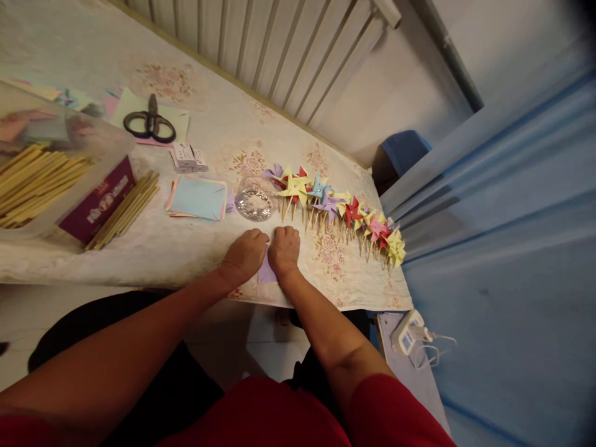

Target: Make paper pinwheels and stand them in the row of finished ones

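Close to the table's front edge, my left hand (246, 253) and my right hand (285, 249) work side by side on a piece of purple paper (267, 272). Both hands have their fingers curled down on its upper part, which they cover. The paper's lower part shows between my wrists. Just beyond my hands stands a round clear container (254, 205) with small shiny metal pieces in it. To its left lies a stack of coloured paper squares (199, 197), light blue on top. A row of finished paper pinwheels (329, 205) on sticks runs off to the right.
Black-handled scissors (149, 124) lie on coloured paper at the back left, near small white boxes (188, 158). A clear bin (106, 146) with thin sticks (40, 183) stands at far left, more sticks (125, 211) beside it. A power strip (410, 332) sits right, by a blue curtain (503, 248).
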The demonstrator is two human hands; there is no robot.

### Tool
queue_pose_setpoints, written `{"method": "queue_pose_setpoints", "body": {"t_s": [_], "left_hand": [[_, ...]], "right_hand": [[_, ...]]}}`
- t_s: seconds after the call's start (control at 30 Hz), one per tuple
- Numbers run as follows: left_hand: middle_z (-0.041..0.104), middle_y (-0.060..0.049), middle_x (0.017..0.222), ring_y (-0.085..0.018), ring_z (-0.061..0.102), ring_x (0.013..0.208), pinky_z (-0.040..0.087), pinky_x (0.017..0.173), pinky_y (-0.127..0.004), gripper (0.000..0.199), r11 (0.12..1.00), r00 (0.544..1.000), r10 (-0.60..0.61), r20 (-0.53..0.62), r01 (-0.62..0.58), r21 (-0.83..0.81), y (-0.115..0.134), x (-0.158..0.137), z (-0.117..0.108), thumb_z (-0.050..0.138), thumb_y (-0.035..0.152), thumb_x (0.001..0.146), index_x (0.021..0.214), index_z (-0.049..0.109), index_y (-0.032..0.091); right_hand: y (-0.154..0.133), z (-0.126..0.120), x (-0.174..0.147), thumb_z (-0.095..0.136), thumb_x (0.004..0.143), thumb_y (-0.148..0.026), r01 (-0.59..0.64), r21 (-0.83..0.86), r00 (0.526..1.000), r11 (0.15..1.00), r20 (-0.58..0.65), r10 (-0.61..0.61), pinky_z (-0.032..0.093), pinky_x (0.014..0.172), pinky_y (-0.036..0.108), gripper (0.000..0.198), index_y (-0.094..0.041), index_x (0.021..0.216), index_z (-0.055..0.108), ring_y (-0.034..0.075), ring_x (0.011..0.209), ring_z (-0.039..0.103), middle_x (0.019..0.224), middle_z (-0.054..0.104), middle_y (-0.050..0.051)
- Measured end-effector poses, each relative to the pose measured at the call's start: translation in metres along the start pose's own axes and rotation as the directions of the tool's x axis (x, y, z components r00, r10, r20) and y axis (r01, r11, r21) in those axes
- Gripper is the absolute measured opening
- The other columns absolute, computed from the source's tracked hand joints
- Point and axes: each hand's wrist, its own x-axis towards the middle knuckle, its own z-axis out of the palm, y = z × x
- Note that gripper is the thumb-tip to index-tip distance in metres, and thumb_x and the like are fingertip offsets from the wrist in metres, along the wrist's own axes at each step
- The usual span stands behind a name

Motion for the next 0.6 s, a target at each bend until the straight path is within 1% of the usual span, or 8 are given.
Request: {"method": "queue_pose_setpoints", "body": {"t_s": [0.03,0.1,0.2,0.27,0.4,0.6], "left_hand": [[0.064,-0.015,0.099,-0.027,0.056,0.099,0.045,0.091,-0.039,0.023,0.999,1.0,0.006,0.015,-0.007,0.036,0.004,-0.001,0.004,0.042,0.016,0.092,0.094,0.065,0.013],[0.063,-0.017,0.104,-0.03,0.054,0.102,0.044,0.091,-0.043,0.023,0.994,1.0,-0.021,0.023,0.018,0.108,0.011,-0.004,0.013,0.045,0.019,0.092,0.098,0.066,0.012],[0.06,-0.02,0.118,-0.033,0.052,0.105,0.042,0.089,-0.046,0.029,0.973,0.995,-0.09,-0.031,0.095,0.211,0.015,-0.006,0.022,0.042,0.022,0.095,0.111,0.064,0.012],[0.058,-0.02,0.124,-0.034,0.051,0.107,0.041,0.088,-0.047,0.033,0.957,0.994,-0.1,-0.054,0.111,0.269,0.016,-0.008,0.025,0.038,0.021,0.096,0.118,0.062,0.013],[0.059,-0.019,0.125,-0.033,0.051,0.106,0.04,0.087,-0.046,0.035,0.935,0.992,-0.113,-0.05,0.123,0.332,0.017,-0.01,0.025,0.036,0.021,0.097,0.121,0.06,0.013],[0.06,-0.018,0.123,-0.032,0.05,0.106,0.039,0.088,-0.045,0.036,0.931,0.992,-0.117,-0.044,0.125,0.344,0.019,-0.01,0.023,0.035,0.024,0.098,0.122,0.06,0.013]], "right_hand": [[0.0,0.0,0.0,0.048,0.094,-0.017,0.004,0.007,1.0,1.0,0.0,-0.004,0.036,0.082,0.039,0.015,-0.017,0.101,0.061,0.029,0.1,0.045,0.107,0.058,0.014],[0.001,0.0,0.0,0.049,0.095,-0.02,0.009,0.023,1.0,1.0,-0.005,-0.009,0.037,0.082,0.039,0.014,-0.017,0.102,0.061,0.029,0.1,0.046,0.108,0.058,0.013],[0.001,0.0,0.0,0.048,0.096,-0.022,0.008,0.052,1.0,0.999,-0.006,-0.008,0.037,0.083,0.04,0.015,-0.017,0.102,0.06,0.029,0.101,0.046,0.108,0.058,0.014],[0.001,0.001,0.001,0.049,0.096,-0.024,0.006,0.07,1.0,0.998,-0.008,-0.005,0.037,0.083,0.04,0.015,-0.017,0.102,0.06,0.029,0.101,0.046,0.108,0.058,0.015],[0.0,0.002,0.002,0.048,0.097,-0.027,0.006,0.084,1.0,0.996,-0.009,-0.006,0.037,0.083,0.04,0.018,-0.016,0.102,0.06,0.03,0.102,0.047,0.108,0.058,0.015],[0.003,0.001,0.005,0.047,0.097,-0.026,0.039,0.098,0.999,0.994,0.005,-0.039,0.038,0.085,0.041,0.019,-0.015,0.103,0.06,0.03,0.104,0.048,0.109,0.058,0.017]]}}
